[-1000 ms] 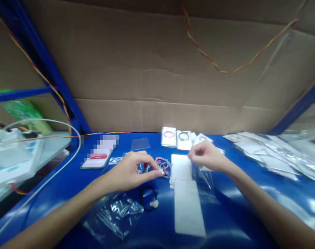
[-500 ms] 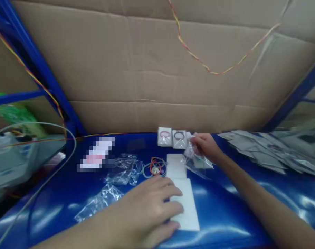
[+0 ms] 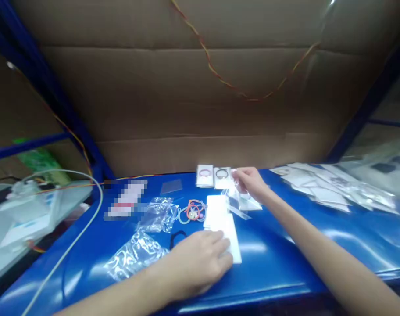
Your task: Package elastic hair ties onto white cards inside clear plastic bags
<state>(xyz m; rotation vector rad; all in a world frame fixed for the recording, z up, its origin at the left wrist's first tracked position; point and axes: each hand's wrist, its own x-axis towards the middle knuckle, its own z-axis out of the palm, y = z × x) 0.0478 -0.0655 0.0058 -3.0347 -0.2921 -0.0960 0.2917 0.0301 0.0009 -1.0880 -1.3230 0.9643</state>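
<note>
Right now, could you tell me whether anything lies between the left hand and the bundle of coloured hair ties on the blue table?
Nothing visible blocks the way. The left hand rests on the near end of the white cards, and the coloured hair ties lie beyond it on bare blue table. A black hair tie sits just left of that line, beside the fingers.

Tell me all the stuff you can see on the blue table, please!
white cards: a low stack, white, middle of the table, under the left fingers
clear sleeve: one, see-through, beside the far cards, at the right hand
hair ties: a small bunch, red and pale, left of the cards
black hair tie: one, black, near the left hand
crinkly bags: two, clear, left of the ties
carded hair ties: two, white cards, at the back
packed sleeves: a spread, clear and white, far right
table: one, blue
cardboard: brown, behind the table
left hand: resting on the cards
right hand: pinching the sleeve
</note>
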